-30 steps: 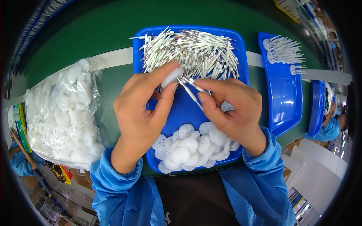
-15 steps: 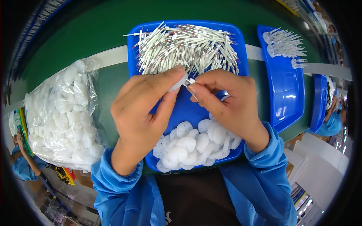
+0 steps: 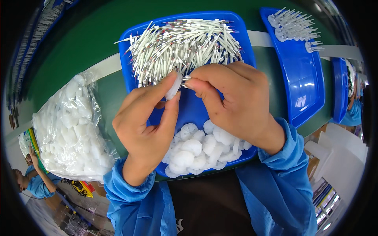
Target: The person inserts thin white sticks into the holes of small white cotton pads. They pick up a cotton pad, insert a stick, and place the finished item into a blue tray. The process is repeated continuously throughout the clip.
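Note:
My left hand (image 3: pixel 145 122) pinches a frosted white plastic disc (image 3: pixel 173 87) by its edges between thumb and fingers. Beside it, my right hand (image 3: pixel 238 102) has thumb and index finger closed on a thin white rod (image 3: pixel 186 80), its end against the face of the disc; how far it goes in cannot be made out. Both hands are above a blue tray (image 3: pixel 201 114). Many similar white rods with metal and reddish ends (image 3: pixel 185 49) fill its far half. A heap of loose white discs (image 3: pixel 193 151) lies in the near half, partly behind my right wrist.
A clear bag full of white discs (image 3: pixel 73 126) lies at the left. At the right, a second blue tray (image 3: pixel 305 84) holds rows of discs with upright rods (image 3: pixel 293 27); another blue tray (image 3: pixel 340 90) stands beyond. A person in blue (image 3: pixel 41 183) is at far left, another (image 3: pixel 354 112) far right.
The disc has turned more upright in my left hand, and my right fingers have brought the rod close against it. The whole view has tilted a little.

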{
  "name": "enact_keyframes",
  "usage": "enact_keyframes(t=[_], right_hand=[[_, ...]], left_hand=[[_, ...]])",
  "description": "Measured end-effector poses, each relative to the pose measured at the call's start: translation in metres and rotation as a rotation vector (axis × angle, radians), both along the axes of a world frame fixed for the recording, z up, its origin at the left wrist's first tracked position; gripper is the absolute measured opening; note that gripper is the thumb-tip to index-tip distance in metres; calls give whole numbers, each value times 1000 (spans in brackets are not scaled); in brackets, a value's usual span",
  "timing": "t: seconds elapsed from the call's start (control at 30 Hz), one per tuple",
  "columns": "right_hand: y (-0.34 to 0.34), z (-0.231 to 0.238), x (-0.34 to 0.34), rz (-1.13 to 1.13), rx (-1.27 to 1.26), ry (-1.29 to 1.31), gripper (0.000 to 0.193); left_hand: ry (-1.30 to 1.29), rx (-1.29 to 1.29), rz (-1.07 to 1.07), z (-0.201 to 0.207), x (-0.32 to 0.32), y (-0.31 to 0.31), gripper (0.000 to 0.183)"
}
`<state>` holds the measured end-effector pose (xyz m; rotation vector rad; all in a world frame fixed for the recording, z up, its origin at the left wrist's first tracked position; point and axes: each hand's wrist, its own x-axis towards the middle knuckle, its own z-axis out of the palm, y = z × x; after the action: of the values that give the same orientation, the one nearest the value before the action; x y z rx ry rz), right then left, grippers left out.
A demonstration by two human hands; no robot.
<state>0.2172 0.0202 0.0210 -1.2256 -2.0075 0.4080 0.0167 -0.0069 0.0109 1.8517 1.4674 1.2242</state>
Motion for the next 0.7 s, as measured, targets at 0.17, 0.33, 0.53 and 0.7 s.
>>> enact_keyframes(t=[0.17,0.33,0.53,0.7], right_hand=[[0,2,3,30,-58,8,9],[-1,4,2,46,-233,98,8],[0,2,3,10,44,-6,13],[4,-1,5,50,137,52,20]], left_hand=[[29,-14,-24,3,0,-2,41],[14,-37,-36,3,0,-5,41],[-241,-36,-60,-2,2,4,43],[-405,-181,-174,-12,-10,7,50]])
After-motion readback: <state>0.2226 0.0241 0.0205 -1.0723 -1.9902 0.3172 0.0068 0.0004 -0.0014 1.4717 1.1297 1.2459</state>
